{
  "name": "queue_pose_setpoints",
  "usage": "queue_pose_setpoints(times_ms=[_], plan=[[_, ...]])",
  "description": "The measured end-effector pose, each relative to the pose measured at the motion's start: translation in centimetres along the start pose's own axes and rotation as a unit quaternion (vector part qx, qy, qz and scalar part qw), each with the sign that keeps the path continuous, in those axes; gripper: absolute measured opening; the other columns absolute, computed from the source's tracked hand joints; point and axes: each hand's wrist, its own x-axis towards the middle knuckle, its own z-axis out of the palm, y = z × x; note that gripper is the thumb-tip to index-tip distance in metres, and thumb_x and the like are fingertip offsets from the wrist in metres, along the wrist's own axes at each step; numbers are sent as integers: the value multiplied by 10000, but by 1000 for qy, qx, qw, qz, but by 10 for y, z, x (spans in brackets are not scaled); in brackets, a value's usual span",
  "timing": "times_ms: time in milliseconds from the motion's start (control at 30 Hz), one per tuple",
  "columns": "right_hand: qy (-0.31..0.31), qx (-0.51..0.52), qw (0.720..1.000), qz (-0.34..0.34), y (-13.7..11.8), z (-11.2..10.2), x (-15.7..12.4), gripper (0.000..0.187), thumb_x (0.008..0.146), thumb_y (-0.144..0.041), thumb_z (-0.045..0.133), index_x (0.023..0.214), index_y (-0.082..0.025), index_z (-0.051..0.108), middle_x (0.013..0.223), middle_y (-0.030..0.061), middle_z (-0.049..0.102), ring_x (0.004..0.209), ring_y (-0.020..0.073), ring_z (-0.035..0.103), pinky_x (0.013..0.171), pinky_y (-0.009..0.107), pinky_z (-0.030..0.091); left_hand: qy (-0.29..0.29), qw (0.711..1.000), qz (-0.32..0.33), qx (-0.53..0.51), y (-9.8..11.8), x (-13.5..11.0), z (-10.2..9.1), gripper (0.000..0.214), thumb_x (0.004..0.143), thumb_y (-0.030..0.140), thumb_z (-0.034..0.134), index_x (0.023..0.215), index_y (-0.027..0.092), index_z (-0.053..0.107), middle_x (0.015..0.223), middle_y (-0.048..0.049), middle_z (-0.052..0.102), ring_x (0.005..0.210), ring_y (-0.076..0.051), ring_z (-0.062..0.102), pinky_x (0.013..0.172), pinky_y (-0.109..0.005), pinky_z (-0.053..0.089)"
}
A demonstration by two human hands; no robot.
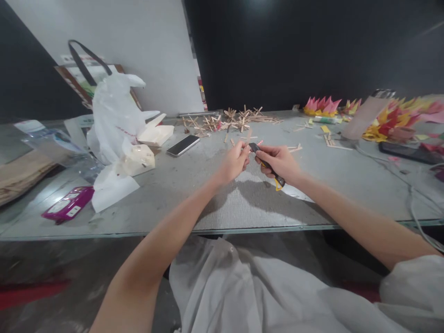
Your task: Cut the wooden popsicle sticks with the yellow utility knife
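Over the middle of the table, my left hand (236, 162) is closed around a flat wooden stick (249, 135), whose end pokes up past the fingers. Close on its right, my right hand (280, 162) grips a black utility knife (268, 166) with a yellow part at its lower end. The knife's front end points at the left fingertips. Something small and pinkish-red shows just behind the knife's tip; I cannot make out what it is. Whether the blade touches the stick is hidden by the fingers. Beyond both hands lies a loose pile of similar wooden sticks (243, 119).
A phone (183, 145) and a white plastic bag (113, 115) are on the left, with a purple packet (69, 205) nearer the edge. To the right stand pink-and-yellow folded paper flowers (322, 107), a bottle (366, 115), a dark phone (409, 152) and a white cable (411, 189).
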Motion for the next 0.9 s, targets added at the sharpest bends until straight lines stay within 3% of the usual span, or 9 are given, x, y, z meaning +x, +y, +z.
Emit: queue_pose_setpoints(times_ms=[100, 300, 467, 533, 633, 833, 900], plan=[[17, -39, 999, -33, 1, 2, 0, 374, 882, -555, 801, 883, -206, 666, 777, -29, 553, 437, 40, 405, 333, 216, 275, -13, 994, -27, -103, 0, 4, 0, 304, 1130, 340, 411, 849, 225, 411, 588, 99, 357, 444, -65, 332, 461, -180, 295], [47, -64, 992, -96, 3, 2, 0, 387, 901, -586, 764, 931, -204, 707, 802, -20, 581, 420, 42, 446, 323, 212, 294, 27, 978, -56, -197, 4, 9, -4, 359, 1115, 295, 468, 779, 220, 369, 584, 96, 327, 440, -55, 304, 456, -164, 255], [74, -74, 987, -125, 2, 2, 0, 437, 895, -616, 757, 1045, -207, 723, 788, -27, 597, 408, 47, 456, 320, 213, 312, -57, 956, -53, -282, 10, 5, -8, 414, 1136, 303, 295, 730, 229, 331, 536, 95, 249, 431, -74, 239, 470, -181, 276], [79, -91, 983, -140, 2, 2, 0, 441, 909, -631, 732, 1035, -208, 719, 788, -25, 603, 401, 45, 448, 318, 215, 298, -85, 954, -42, -286, 10, 5, -8, 420, 1135, 306, 290, 726, 227, 346, 528, 90, 256, 434, -79, 237, 473, -188, 282], [81, -127, 976, -158, 3, 3, -1, 430, 937, -634, 693, 1003, -210, 713, 786, -21, 603, 393, 42, 432, 324, 220, 283, -81, 961, -18, -265, 6, 4, -7, 402, 1136, 326, 347, 766, 204, 444, 540, 88, 282, 454, -82, 247, 480, -184, 276], [102, -154, 968, -171, 2, 0, -2, 433, 975, -617, 650, 1125, -212, 677, 738, -40, 574, 397, 54, 422, 347, 218, 287, -120, 968, -29, -221, 2, 0, -6, 373, 1111, 351, 469, 791, 171, 537, 593, 69, 327, 496, -83, 294, 505, -199, 296], [109, -171, 965, -164, -1, -4, 3, 408, 956, -596, 688, 1087, -211, 661, 654, -64, 523, 398, 64, 422, 360, 213, 294, -143, 968, -35, -204, 0, -3, -7, 389, 1094, 415, 516, 793, 170, 554, 588, 66, 332, 502, -89, 309, 517, -213, 307]])
